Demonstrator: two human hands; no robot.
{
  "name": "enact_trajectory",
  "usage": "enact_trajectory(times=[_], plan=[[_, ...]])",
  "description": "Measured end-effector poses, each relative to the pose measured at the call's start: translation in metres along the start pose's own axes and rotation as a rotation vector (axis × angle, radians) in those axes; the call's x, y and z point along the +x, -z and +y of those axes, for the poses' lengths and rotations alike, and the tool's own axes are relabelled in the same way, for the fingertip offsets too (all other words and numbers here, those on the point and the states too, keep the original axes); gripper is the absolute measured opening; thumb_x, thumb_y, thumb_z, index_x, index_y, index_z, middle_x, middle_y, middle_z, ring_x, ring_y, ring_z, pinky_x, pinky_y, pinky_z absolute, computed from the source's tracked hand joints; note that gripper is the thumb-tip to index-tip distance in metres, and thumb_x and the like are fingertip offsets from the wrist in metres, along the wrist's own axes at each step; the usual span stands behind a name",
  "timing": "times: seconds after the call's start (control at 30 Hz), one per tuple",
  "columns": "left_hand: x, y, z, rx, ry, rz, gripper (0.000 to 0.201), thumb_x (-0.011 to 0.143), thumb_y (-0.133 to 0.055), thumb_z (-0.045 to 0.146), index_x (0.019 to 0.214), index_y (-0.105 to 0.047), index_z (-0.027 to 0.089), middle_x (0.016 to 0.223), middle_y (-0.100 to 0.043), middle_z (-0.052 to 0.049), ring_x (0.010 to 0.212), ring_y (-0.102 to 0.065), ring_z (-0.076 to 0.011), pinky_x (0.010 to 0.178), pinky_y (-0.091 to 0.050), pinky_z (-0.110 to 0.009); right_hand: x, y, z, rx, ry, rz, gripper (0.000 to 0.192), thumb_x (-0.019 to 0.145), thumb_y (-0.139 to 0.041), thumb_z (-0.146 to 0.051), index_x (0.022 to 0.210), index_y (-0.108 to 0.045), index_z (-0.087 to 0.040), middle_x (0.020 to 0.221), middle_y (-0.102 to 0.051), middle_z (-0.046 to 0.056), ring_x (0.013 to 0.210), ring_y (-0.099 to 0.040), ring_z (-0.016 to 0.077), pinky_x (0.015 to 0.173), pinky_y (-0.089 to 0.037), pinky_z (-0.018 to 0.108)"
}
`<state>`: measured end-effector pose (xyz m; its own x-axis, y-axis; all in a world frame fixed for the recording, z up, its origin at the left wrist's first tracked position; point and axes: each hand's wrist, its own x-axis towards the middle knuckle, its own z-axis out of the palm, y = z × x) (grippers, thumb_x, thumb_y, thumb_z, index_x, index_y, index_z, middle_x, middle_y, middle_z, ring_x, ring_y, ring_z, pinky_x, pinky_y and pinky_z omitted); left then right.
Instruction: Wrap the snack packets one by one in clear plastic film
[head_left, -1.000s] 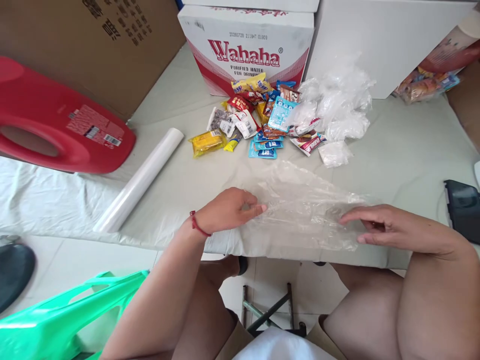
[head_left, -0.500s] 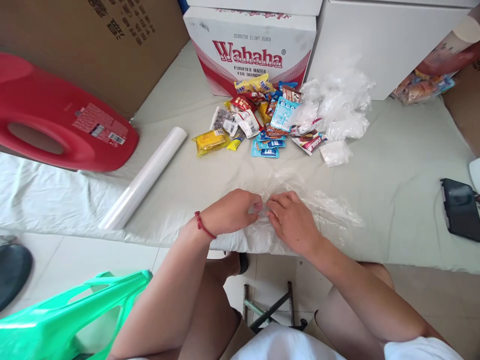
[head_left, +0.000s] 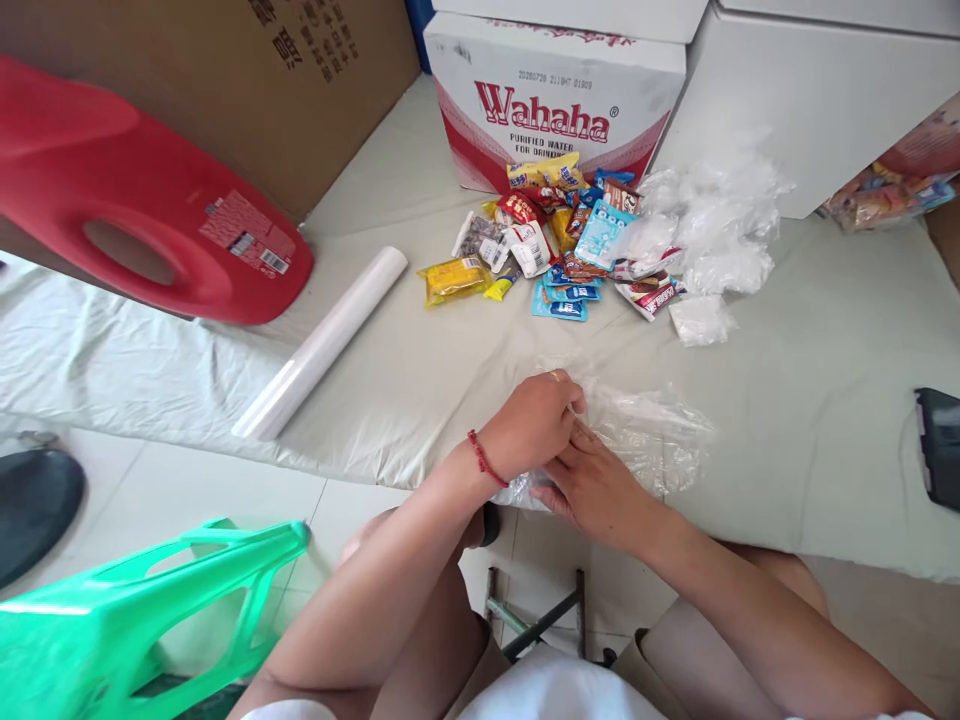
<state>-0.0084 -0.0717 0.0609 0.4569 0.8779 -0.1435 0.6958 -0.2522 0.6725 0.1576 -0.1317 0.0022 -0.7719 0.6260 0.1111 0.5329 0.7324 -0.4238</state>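
Note:
A sheet of thin clear plastic film [head_left: 660, 430] lies crumpled on the cloth-covered table near its front edge. My left hand [head_left: 536, 420], with a red braided bracelet at the wrist, is closed with its fingers curled down on the film's left part. Just below and to the right, my right hand [head_left: 596, 485] rests on the film, fingers extended toward the left hand and thumb apart. The left hand overlaps the right fingertips. Whether anything lies under the hands is hidden.
Behind the film sits a pile of packaged snacks [head_left: 555, 240], with bunched clear plastic [head_left: 712, 230] beside it. A white roll [head_left: 322, 345] and red jug [head_left: 247, 270] stand left. A Wahaba-style printed carton [head_left: 555, 100] backs the pile; a phone [head_left: 941, 445] lies right; a green stool [head_left: 187, 590] is below.
My left hand has moved right over the right fingertips, closing the gap between the hands. My right hand has shifted slightly down. The whole view has turned a little to the left.

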Motion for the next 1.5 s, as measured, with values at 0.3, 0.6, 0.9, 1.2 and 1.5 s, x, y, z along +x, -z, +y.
enact_trajectory(times=[0.3,0.6,0.9,1.2,1.5], plan=[[0.006,-0.003,-0.024,0.039,0.155,0.185,0.032,0.089,-0.055,0.016,0.119,-0.066,0.016,0.132,-0.064,-0.013,0.123,-0.062,-0.0279,0.11,-0.05,-0.045,-0.04,0.025,0.019,-0.006,0.05,-0.063,0.049,0.105,-0.053,-0.035,0.149,-0.055,-0.015,0.162,-0.046,0.014,0.155,-0.034,0.0298,0.123,-0.041,0.054],[0.015,-0.008,-0.028,0.101,0.203,0.188,0.027,0.083,-0.062,0.018,0.108,-0.072,0.017,0.127,-0.062,-0.014,0.12,-0.06,-0.0307,0.11,-0.049,-0.048,-0.038,0.047,0.034,0.14,-0.071,0.16,0.026,0.102,-0.056,-0.032,0.086,-0.073,-0.02,0.11,-0.076,0.01,0.125,-0.06,0.0311,0.1,-0.055,0.053],[0.015,-0.006,-0.024,0.196,0.257,0.173,0.033,0.094,-0.05,0.026,0.106,-0.08,0.018,0.099,-0.063,-0.011,0.085,-0.063,-0.0228,0.091,-0.056,-0.041,-0.021,0.035,0.014,0.095,0.141,0.1,0.044,0.102,-0.057,-0.046,0.133,-0.066,-0.017,0.14,-0.066,0.015,0.142,-0.048,0.0309,0.12,-0.041,0.055],[0.019,0.003,-0.029,0.341,0.286,0.197,0.034,0.09,-0.057,0.029,0.114,-0.076,0.013,0.104,-0.063,-0.017,0.113,-0.056,-0.0338,0.104,-0.043,-0.051,-0.022,0.002,-0.008,0.07,0.269,-0.107,0.059,0.106,-0.043,-0.056,0.154,-0.049,-0.021,0.168,-0.037,0.005,0.158,-0.027,0.0244,0.132,-0.013,0.053],[0.014,0.013,-0.016,-0.076,0.397,0.517,0.046,0.082,-0.062,0.021,0.127,-0.056,0.021,0.079,-0.056,0.002,0.074,-0.063,-0.0197,0.08,-0.054,-0.038,-0.014,0.009,-0.002,0.122,0.264,-0.134,0.048,0.103,-0.048,-0.059,0.124,-0.072,-0.022,0.16,-0.051,0.006,0.158,-0.028,0.0251,0.132,-0.011,0.055]])
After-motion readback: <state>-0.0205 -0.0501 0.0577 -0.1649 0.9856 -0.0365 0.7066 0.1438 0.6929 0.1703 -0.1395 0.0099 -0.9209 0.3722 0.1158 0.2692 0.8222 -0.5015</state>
